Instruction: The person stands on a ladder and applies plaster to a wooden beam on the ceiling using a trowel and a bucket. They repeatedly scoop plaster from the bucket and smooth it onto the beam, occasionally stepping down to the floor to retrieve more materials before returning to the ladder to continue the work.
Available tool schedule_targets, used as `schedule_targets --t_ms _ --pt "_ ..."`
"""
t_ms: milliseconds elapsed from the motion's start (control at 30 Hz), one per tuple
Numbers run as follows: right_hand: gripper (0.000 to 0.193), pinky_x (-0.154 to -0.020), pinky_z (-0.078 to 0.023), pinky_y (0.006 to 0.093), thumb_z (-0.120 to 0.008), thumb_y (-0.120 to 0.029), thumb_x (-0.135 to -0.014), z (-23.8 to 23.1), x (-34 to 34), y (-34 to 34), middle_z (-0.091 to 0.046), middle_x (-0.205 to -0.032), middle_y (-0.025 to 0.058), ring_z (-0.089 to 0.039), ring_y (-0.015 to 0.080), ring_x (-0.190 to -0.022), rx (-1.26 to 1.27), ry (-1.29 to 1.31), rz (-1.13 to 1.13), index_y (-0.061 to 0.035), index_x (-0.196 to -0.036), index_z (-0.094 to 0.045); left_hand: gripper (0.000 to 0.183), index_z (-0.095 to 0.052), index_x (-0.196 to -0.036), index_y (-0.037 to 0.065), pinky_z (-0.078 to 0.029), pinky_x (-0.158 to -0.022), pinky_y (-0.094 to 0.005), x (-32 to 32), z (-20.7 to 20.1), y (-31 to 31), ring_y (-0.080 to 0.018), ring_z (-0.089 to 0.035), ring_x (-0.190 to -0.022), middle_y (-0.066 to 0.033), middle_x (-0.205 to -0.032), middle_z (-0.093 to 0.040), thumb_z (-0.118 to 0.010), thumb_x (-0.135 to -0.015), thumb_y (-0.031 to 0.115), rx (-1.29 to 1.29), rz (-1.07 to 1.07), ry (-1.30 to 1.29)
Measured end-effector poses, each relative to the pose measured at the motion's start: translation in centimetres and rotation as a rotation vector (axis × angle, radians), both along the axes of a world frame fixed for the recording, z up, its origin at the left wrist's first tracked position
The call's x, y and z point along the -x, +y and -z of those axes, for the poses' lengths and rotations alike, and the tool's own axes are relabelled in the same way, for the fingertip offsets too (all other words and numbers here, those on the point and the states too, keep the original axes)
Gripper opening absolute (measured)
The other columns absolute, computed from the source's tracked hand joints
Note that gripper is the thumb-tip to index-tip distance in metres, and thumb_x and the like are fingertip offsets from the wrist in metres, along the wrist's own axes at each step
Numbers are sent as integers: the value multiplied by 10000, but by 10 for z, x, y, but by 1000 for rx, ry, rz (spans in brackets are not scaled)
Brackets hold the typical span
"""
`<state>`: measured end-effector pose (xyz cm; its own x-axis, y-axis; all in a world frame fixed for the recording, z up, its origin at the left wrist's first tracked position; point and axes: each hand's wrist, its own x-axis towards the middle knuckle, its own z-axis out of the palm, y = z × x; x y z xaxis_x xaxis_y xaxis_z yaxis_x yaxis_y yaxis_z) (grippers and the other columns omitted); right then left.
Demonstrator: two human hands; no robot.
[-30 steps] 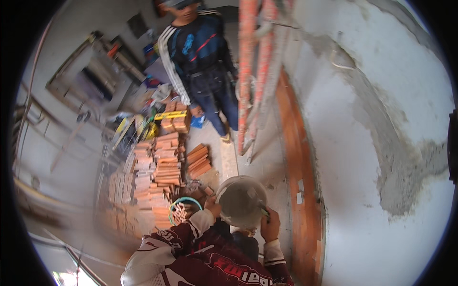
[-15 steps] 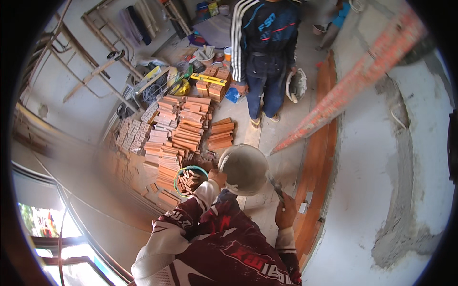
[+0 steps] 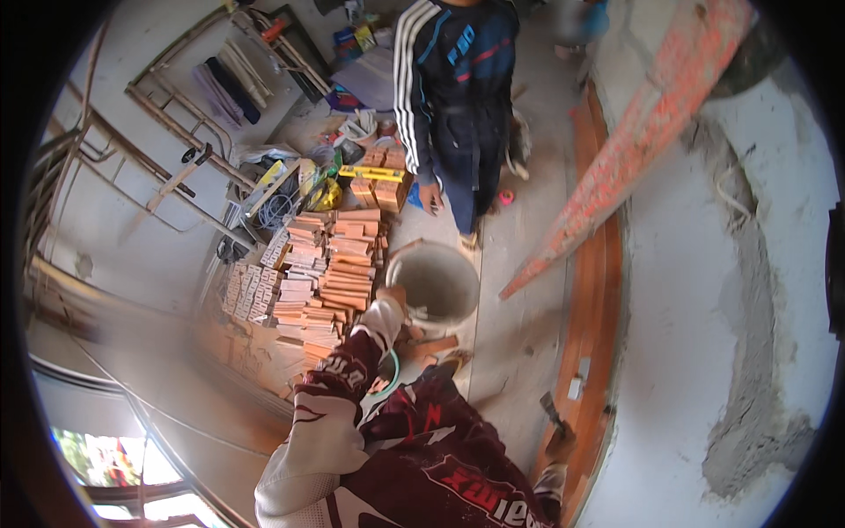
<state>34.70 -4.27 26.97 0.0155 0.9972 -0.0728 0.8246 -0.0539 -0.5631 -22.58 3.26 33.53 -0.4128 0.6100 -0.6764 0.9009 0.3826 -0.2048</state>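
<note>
My left hand [image 3: 393, 299] is closed on the rim of a round grey bucket [image 3: 444, 268], held out in front of my body. The bucket tips so that its inside shows, with pale residue on the wall near my hand. My right hand [image 3: 560, 443] is low at the right, beside the wooden strip along the wall, closed around the handle of a small trowel [image 3: 549, 408]. The trowel's dark, flat blade points away from me and is apart from the bucket.
Stacks of reddish wooden pieces [image 3: 348, 273] lie left of the bucket. A co-worker [image 3: 462, 114] stands just beyond it. A worn red-and-white pole [image 3: 629, 150] slants across the right side, near the reddish plank strip [image 3: 588, 299] by the wall. A yellow level [image 3: 374, 173] rests on bundles.
The bucket and my left hand have moved forward and slightly left. My right hand with the trowel has swung away from the bucket, down and right. The co-worker has turned and shifted.
</note>
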Motion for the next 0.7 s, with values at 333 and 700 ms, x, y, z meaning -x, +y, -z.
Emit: schedule_targets --t_ms 333,700 --pt "312 -763 -500 407 -554 -62 -815 44 -30 -115 -646 -945 244 -648 352 -882 590 209 265 38 -1105 -607 833 -617 -1147 67 -495 -880 -385 89 47 32 -296 -582 -1094 -141 -1184 -604 -738 -572 657 -212 139 65" --pt "340 -869 -478 377 -618 -182 -741 -23 -17 -215 -663 -1038 190 -625 341 -1009 762 -259 414 -65 -1054 -681 702 -467 -1214 65 -502 -831 -444 101 28 149 -309 -583 -904 -124 -878 -553 -730 -709 475 -806 -1116 -1151"
